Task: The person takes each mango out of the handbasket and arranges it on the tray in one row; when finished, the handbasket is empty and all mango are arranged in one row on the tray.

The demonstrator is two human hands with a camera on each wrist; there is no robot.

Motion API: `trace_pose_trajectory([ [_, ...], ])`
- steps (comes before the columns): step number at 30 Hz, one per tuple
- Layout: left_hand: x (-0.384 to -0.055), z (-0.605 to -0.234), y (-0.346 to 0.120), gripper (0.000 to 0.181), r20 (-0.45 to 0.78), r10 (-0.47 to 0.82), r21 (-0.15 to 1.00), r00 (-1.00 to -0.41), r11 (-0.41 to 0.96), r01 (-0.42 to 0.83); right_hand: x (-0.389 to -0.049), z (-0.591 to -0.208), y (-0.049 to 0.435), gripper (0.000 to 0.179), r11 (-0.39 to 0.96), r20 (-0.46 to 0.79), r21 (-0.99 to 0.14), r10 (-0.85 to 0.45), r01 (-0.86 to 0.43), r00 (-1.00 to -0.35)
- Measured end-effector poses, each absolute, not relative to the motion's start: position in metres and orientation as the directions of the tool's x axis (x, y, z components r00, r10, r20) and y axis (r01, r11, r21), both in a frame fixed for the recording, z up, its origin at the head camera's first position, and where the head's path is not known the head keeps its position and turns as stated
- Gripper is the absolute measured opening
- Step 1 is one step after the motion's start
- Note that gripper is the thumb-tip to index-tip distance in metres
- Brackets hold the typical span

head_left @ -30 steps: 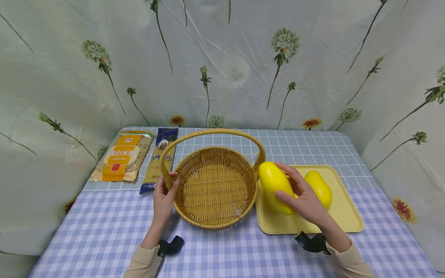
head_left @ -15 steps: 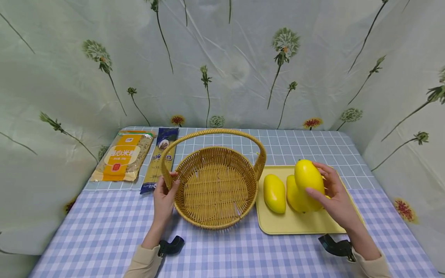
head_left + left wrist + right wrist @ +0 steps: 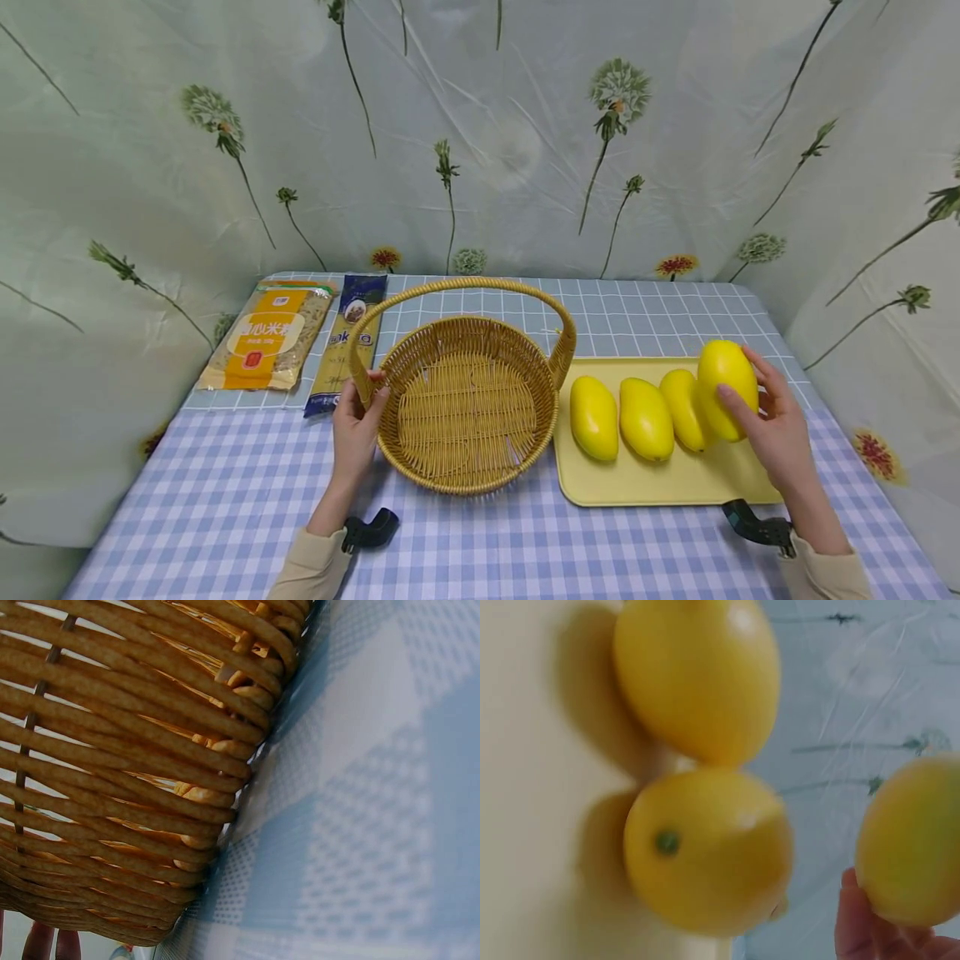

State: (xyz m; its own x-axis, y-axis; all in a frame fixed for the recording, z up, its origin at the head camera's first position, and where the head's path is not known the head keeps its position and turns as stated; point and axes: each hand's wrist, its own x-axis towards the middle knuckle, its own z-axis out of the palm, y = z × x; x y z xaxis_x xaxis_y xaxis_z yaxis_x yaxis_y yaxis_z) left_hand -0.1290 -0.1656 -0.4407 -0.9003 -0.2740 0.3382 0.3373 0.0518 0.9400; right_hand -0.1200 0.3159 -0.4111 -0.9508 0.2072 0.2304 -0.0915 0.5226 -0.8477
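Note:
In the head view, my left hand (image 3: 356, 429) grips the left side of a woven wicker basket (image 3: 465, 490), at the foot of its arched handle. The left wrist view shows the basket's woven wall close up, with fingertips (image 3: 39, 941) at the lower left. My right hand (image 3: 780, 429) holds a yellow mango (image 3: 727, 387) between thumb and fingers over the right part of a pale yellow tray (image 3: 600, 487). Three other mangoes lie on the tray: a left one (image 3: 594, 418), a middle one (image 3: 647, 419) and a right one (image 3: 681, 407), partly hidden by the held mango.
Left of the basket lie an orange-labelled clear bag (image 3: 266, 337) and a narrow blue-and-gold packet (image 3: 347, 346). The table has a checked cloth (image 3: 480, 550). A floral curtain (image 3: 517, 200) surrounds its back and sides.
My right hand has carried the mango rightward from beside the basket to the tray's right part, uncovering the mangoes lying on the tray. The left hand and basket stay in place.

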Motion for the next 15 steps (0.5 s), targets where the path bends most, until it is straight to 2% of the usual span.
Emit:
trace_pose_trajectory([
  [15,-0.128,-0.439,-0.165,0.024,0.339,-0.279,0.940,-0.898,0.057,0.337,-0.131,-0.425,0.342,0.059,0.565,0.139,-0.823,0.308,0.063,-0.941],
])
